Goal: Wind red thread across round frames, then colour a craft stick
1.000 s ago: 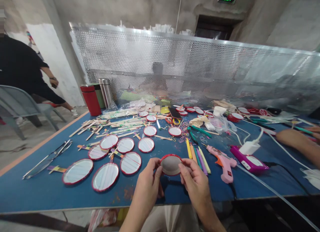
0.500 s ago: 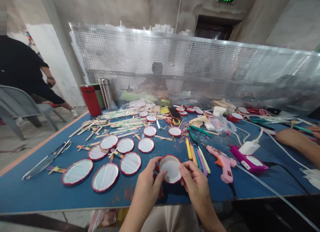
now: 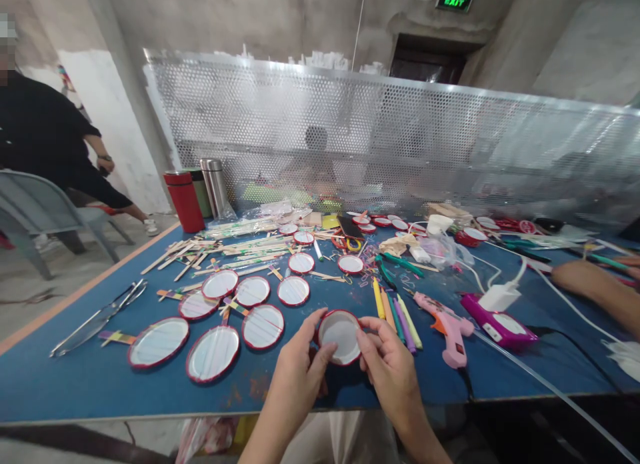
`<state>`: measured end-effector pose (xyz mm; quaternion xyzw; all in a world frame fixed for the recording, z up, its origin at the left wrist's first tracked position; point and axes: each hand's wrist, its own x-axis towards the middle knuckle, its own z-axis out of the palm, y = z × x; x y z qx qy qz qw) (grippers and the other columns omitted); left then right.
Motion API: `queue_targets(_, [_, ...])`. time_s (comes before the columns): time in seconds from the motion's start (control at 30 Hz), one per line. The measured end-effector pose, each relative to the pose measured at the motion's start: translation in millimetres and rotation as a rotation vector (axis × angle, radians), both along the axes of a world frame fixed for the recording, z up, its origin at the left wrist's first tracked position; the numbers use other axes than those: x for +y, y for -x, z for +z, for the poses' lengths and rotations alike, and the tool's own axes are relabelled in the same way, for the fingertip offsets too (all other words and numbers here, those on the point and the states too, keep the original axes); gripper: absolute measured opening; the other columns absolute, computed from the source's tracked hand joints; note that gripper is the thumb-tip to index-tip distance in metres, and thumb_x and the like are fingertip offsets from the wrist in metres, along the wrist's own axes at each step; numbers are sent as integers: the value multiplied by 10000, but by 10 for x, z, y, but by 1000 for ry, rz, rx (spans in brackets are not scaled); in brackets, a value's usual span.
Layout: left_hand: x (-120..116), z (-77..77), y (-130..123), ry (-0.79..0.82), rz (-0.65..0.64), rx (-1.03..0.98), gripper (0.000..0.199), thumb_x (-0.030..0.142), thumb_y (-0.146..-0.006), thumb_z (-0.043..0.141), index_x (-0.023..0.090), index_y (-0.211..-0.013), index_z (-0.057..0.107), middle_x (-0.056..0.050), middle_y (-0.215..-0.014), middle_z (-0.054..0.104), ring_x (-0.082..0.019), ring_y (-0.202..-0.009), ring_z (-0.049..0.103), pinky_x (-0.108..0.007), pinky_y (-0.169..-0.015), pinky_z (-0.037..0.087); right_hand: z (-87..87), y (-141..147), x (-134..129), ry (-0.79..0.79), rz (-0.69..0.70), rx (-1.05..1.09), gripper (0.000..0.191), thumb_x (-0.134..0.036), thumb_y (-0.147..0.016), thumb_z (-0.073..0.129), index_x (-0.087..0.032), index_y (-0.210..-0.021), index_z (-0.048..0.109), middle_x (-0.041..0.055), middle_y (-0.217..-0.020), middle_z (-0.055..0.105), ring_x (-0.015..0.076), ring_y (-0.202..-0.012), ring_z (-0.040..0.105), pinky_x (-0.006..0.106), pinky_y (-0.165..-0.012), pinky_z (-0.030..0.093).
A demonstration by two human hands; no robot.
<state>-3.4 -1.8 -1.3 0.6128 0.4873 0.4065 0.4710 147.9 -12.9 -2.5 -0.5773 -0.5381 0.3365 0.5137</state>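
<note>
Between my two hands, above the table's front edge, is a round white jar lid with a red rim (image 3: 340, 337). My left hand (image 3: 305, 351) grips its left side, thumb on the white inner face. At its right edge the fingers and thumb of my right hand (image 3: 385, 351) are closed on the rim. Several similar red-rimmed lids (image 3: 213, 355) lie on the table to the left, some with coloured craft sticks (image 3: 120, 339) by their edges. Just right of my hands are several coloured markers (image 3: 400, 314) and a pink glue gun (image 3: 450, 327).
Wooden sticks (image 3: 245, 251) lie in piles at the back left, near a red flask (image 3: 184, 201). Glasses (image 3: 100, 317) rest at far left. A purple power strip (image 3: 497, 321) with cables sits right, near another person's arm (image 3: 595, 284). A perforated metal screen (image 3: 280, 111) stands behind.
The lid stays in both hands, with only a slight shift of its tilt and of my fingers. The view has moved slightly. At far left a person in black has shifted a little.
</note>
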Motion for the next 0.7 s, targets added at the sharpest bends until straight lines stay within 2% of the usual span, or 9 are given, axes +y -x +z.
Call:
queue_targets(0.13, [-12,31,10,-113,-5,78,539,309,-743,641,198,-1255,515,-56,-985,678,-143,-624,606,-252,-589,494,5,8,11,0,-18,-4,375,-504,-843,493,-160,-980,557,-70,-482,459,84,-389,374,181,-359,277])
queue_targets(0.2, [-15,31,10,-105,-5,94,487,309,-759,621,197,-1225,535,-43,-920,684,-148,-610,607,-253,-581,489,3,12,13,-5,-16,-12,368,-496,-842,495,-158,-973,564,-70,-484,457,86,-400,384,184,-375,297])
queue_targets(0.3, [-14,7,7,-53,-16,84,443,317,-813,539,191,-1237,514,-6,-760,665,-125,-465,553,-242,-498,463,1,12,10,-16,-11,-30,357,-483,-842,504,-154,-958,576,-64,-491,465,95,-433,422,189,-413,336])
queue_targets(0.4, [-10,-14,5,-51,-29,74,420,310,-839,484,193,-1242,508,-20,-802,683,-111,-413,537,-241,-481,465,2,8,0,-23,-12,-37,357,-479,-843,513,-151,-966,582,-60,-501,475,96,-443,430,190,-418,338])
queue_targets(0.57, [-4,-19,10,-119,48,84,435,304,-824,508,218,-1249,535,-42,-817,710,-196,-668,667,-259,-582,511,10,4,-8,-23,-20,-25,384,-501,-843,512,-150,-981,582,-65,-494,465,89,-415,390,191,-389,302])
queue_targets(0.7, [-6,-30,19,-154,76,58,477,316,-820,527,228,-1289,515,-50,-814,710,-220,-741,676,-267,-593,518,5,4,0,-14,-24,-8,408,-531,-830,517,-151,-960,586,-62,-490,462,91,-404,380,195,-375,287])
